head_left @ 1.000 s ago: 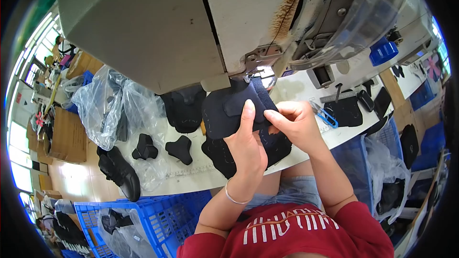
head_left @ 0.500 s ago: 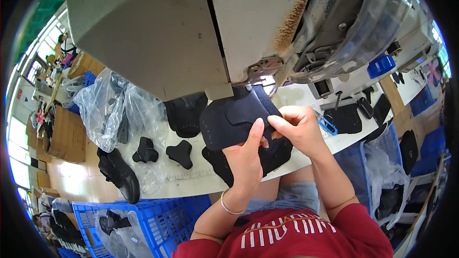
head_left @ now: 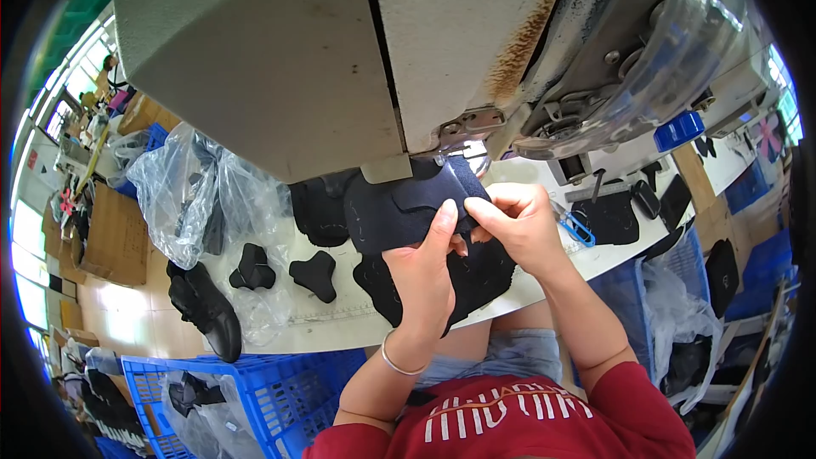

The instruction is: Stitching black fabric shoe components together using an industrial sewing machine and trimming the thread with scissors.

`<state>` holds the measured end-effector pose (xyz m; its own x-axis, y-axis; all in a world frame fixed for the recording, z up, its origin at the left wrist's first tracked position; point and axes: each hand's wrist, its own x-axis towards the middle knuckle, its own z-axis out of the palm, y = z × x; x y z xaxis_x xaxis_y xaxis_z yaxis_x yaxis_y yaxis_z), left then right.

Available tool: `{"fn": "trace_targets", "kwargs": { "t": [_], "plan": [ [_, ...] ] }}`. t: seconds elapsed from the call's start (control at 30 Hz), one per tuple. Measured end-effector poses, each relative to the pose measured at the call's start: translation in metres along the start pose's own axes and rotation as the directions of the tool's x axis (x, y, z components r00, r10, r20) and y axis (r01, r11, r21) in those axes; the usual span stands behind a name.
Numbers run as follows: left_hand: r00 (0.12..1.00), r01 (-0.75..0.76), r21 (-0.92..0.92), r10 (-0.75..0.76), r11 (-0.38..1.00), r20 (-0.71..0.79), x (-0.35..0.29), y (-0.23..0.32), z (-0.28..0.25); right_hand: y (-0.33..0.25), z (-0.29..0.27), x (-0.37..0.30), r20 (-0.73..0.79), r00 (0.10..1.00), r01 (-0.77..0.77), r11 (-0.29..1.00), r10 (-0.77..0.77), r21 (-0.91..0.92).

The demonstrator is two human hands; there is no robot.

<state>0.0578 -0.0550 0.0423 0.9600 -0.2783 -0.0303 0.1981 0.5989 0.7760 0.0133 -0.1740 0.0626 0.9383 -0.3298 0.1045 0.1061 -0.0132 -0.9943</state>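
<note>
Both hands hold a padded black fabric piece, whose far part lies under the head of a sewing machine. At its right edge runs a darker fuzzy strip. My left hand grips the near edge, thumb on top and fingers underneath. My right hand pinches the strip's near end between thumb and forefinger. Below the hands, more black fabric pieces lie on the white table. The machine head hides the far end of the held piece.
Left on the table are black three-lobed pieces, a black shoe and clear plastic bags. Blue-handled snips lie at right beside black parts. Blue crates stand below the table edge.
The held fabric has moved slightly farther in toward the machine, and both hands have gone with it. Their grips look the same. The whole view has shifted a little.
</note>
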Motion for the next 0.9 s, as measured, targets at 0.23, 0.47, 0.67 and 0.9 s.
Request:
{"fn": "trace_targets", "kwargs": {
  "t": [0.23, 0.47, 0.67, 0.9],
  "plan": [
    [0.998, -0.008, 0.039, 0.005, 0.999, 0.068, 0.016, 0.008, -0.006, 0.006, 0.016, 0.003, -0.095, 0.994, 0.058, 0.998, -0.058, -0.007],
    [0.995, 0.011, 0.143, -0.025, 0.99, 0.097, 0.032, 0.013, -0.017, 0.008, 0.03, 0.008, -0.187, 0.977, 0.107, 0.994, -0.1, 0.028],
    [0.996, 0.029, 0.129, -0.04, 0.991, 0.082, 0.043, 0.02, -0.005, 0.016, 0.03, -0.006, -0.225, 0.972, 0.078, 0.997, -0.074, 0.009],
    [0.992, 0.097, 0.098, -0.104, 0.99, 0.072, 0.058, 0.018, -0.014, 0.058, 0.021, -0.043, -0.204, 0.976, -0.062, 0.996, 0.073, 0.06]
  ]
}}
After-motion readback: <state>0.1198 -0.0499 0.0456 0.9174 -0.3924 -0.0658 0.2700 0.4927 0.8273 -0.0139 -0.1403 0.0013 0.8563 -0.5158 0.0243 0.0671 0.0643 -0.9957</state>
